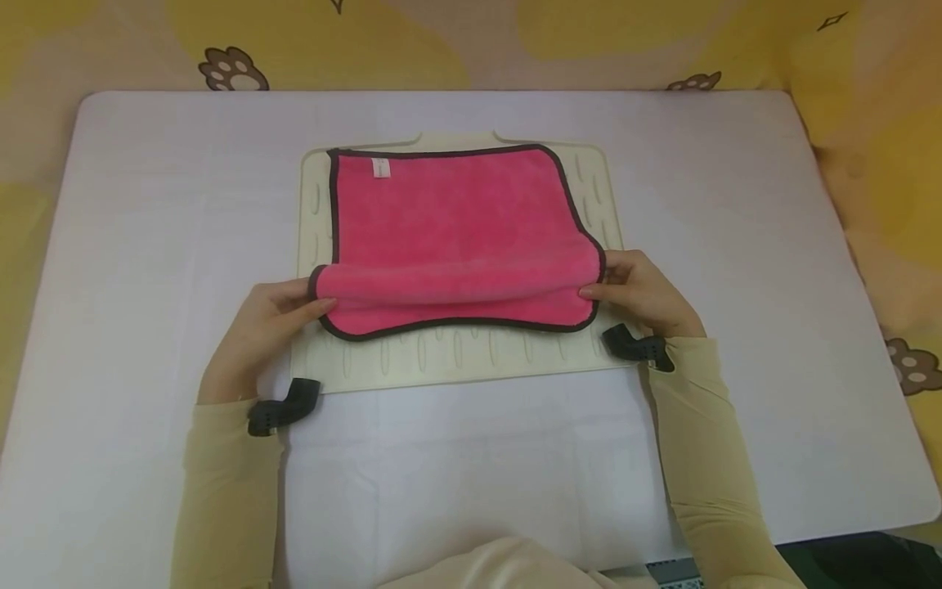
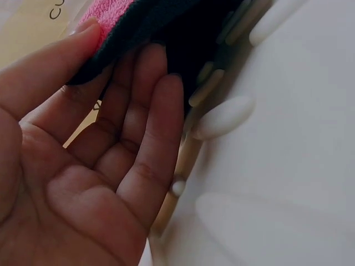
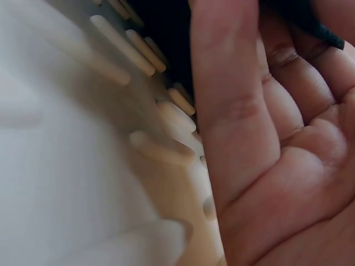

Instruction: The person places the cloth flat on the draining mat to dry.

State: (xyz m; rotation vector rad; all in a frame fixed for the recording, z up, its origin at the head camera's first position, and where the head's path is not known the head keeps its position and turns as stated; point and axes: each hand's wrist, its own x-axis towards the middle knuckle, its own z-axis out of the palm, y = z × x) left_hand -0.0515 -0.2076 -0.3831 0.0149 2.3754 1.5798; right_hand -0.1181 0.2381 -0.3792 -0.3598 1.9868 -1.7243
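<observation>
A pink towel with a dark border lies over a cream ribbed board, its near part raised in a fold across the width. My left hand pinches the fold's left end, thumb on top and fingers beneath. At the opposite end, my right hand grips the right edge the same way. The left wrist view shows the towel's dark edge between thumb and fingers. In the right wrist view the fingers reach under the towel, close over the board's raised ribs.
The board rests on a white table. A yellow patterned cloth with paw prints hangs along the back and right side. Black wrist devices sit on both sleeves. A dark object is at the lower right, beyond the table edge.
</observation>
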